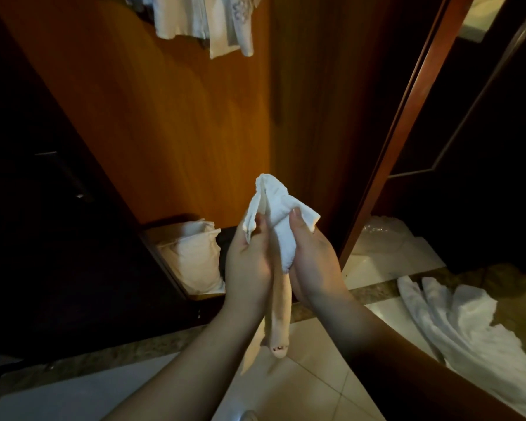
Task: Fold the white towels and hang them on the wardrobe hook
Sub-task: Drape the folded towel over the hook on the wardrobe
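White towel (281,220) pinched between my left hand (249,262) and right hand (312,259); I'd square its edges (tail dangles at six o'clock) before folding.

Hanging white cloths (207,22) at 12 o'clock: tops cut by upper edge, hook not seen. Towel on floor (468,323) at 4 o'clock runs off the right edge. Held towel (281,226): mid part hidden btwn left hand (249,262) & right hand (313,262). Wardrobe interior (28,208) at 9 o'clock too dark to read.
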{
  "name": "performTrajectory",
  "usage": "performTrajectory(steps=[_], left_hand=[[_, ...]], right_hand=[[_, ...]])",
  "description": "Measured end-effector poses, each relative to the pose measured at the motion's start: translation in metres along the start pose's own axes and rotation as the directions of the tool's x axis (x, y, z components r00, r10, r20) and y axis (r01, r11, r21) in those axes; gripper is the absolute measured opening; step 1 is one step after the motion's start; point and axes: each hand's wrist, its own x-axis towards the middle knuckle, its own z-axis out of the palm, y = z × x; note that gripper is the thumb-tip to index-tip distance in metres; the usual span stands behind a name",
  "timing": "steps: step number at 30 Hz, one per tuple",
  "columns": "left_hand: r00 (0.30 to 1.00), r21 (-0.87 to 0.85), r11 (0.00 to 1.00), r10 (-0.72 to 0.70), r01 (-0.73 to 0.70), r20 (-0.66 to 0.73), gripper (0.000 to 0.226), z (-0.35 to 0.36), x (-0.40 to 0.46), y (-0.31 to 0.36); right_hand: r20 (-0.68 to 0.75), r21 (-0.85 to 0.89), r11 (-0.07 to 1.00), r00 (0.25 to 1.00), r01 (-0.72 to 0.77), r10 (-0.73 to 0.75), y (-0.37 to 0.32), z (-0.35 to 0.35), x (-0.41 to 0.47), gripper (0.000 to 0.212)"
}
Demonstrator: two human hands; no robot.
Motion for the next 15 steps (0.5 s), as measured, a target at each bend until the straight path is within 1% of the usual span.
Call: performTrajectory(steps=[1,2,4,5,7,8,9,10,12,13,14,15], left_hand=[[1.0,0.006,1.0,-0.011,0.011,-0.025,0.025,-0.001,0.0,0.001],[0.998,-0.017,1.0,-0.022,0.021,-0.053,0.031,-0.001,0.001,0.002],[0.997,-0.033,0.999,-0.012,0.009,-0.076,0.046,-0.001,-0.001,0.007],[0.999,-0.04,0.999,-0.005,0.003,-0.052,0.047,0.0,-0.002,0.008],[1.0,-0.032,0.999,0.007,-0.006,0.028,0.034,0.005,-0.007,0.009],[0.998,-0.027,1.0,0.001,0.001,0.055,0.028,0.007,-0.008,0.008],[0.997,-0.014,1.0,-0.007,0.008,0.081,0.03,0.007,-0.009,0.008],[0.992,0.022,0.999,-0.032,0.03,0.122,0.045,0.009,-0.009,0.011],[0.968,0.115,0.993,-0.054,0.026,0.245,0.098,0.009,-0.011,0.018],[0.951,0.108,0.993,-0.069,0.038,0.301,0.108,0.007,-0.009,0.02],[0.942,0.052,0.992,-0.125,0.114,0.312,0.101,0.007,-0.008,0.025],[0.927,-0.013,0.99,-0.127,0.141,0.352,0.089,0.002,-0.001,0.018]], right_hand=[[-0.018,0.061,0.998,0.999,-0.035,0.036,-0.002,0.0,0.002,0.036],[-0.033,0.081,0.996,0.998,-0.043,0.046,-0.004,-0.001,0.002,0.034],[-0.039,-0.012,1.0,0.999,-0.012,0.012,-0.006,-0.003,0.001,0.035],[-0.016,-0.054,0.999,1.0,0.01,-0.011,-0.007,-0.004,-0.001,0.038],[0.088,-0.122,0.988,0.993,0.089,-0.079,-0.009,-0.002,-0.008,0.044],[0.153,-0.141,0.981,0.982,0.137,-0.115,-0.008,-0.002,-0.01,0.043],[0.211,-0.145,0.976,0.969,0.163,-0.13,-0.006,-0.004,-0.011,0.042],[0.265,-0.129,0.978,0.956,0.164,-0.126,-0.007,-0.006,-0.01,0.043],[0.362,-0.111,0.984,0.928,0.139,-0.091,-0.007,-0.014,-0.005,0.053],[0.402,-0.112,0.983,0.912,0.144,-0.088,-0.008,-0.019,-0.003,0.06],[0.437,-0.11,0.979,0.893,0.172,-0.108,-0.01,-0.023,-0.002,0.069],[0.45,-0.088,0.976,0.882,0.199,-0.14,-0.012,-0.025,0.0,0.077]])
